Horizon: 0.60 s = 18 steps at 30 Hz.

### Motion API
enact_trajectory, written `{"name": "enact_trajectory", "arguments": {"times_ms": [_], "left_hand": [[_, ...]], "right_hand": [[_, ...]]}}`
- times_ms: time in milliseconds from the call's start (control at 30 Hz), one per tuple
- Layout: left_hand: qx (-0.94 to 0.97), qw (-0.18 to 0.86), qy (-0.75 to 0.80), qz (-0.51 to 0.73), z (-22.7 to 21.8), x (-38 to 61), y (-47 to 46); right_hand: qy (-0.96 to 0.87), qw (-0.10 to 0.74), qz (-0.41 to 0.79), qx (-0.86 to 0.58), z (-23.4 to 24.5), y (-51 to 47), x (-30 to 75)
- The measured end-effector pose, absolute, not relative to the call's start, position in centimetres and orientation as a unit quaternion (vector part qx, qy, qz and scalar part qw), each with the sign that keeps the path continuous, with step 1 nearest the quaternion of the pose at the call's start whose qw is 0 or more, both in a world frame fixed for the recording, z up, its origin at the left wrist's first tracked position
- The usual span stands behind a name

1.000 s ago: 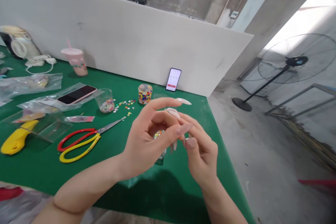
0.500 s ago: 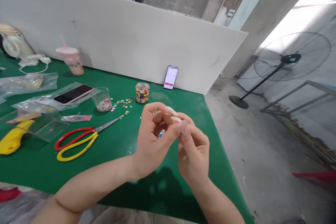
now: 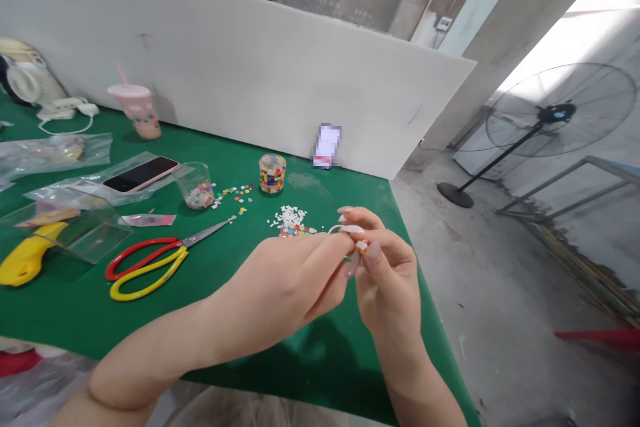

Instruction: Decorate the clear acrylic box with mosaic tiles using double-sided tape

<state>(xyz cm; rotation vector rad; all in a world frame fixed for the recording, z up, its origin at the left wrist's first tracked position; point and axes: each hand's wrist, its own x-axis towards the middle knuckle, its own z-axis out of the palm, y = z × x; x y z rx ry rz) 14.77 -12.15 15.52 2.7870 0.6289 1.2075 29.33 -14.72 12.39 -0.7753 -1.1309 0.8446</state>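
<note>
Above the green table, my left hand [image 3: 285,280] is closed, its back turned up and its fingertips meeting those of my right hand [image 3: 393,273]. My right hand pinches a small orange-and-white tile [image 3: 363,247]. A thin pale curved edge [image 3: 335,229] shows at my left fingers; what it belongs to is mostly hidden. Just beyond my left hand lie a heap of white tile chips [image 3: 290,216] and some coloured tiles [image 3: 295,231]. Farther back stands a small round jar [image 3: 273,175] covered in colourful mosaic tiles.
Scissors [image 3: 150,267] with red and yellow handles lie at left, beside a clear cup of tiles [image 3: 199,193]. Loose tiles [image 3: 237,195] are scattered nearby. A phone [image 3: 143,174], a pink drink cup [image 3: 137,110], and a yellow-handled tool [image 3: 30,257] are farther left. Another phone [image 3: 327,145] leans on the white panel.
Both hands have shifted slightly right. My left hand has rolled over so its back faces up, uncovering the tile heap. The orange-and-white tile now shows between the fingertips.
</note>
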Motion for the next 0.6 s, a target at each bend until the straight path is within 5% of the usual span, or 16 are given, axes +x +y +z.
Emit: {"name": "enact_trajectory", "arguments": {"times_ms": [133,600], "left_hand": [[0.884,-0.039,0.203,0.419,15.67,14.43,-12.31],[0.901,0.030,0.200,0.385,15.89,14.00,-12.08]], "right_hand": [[-0.499,0.687,0.409,-0.333,12.66,-14.81,29.44],[-0.502,0.699,0.375,-0.345,12.08,-14.54,28.87]]}}
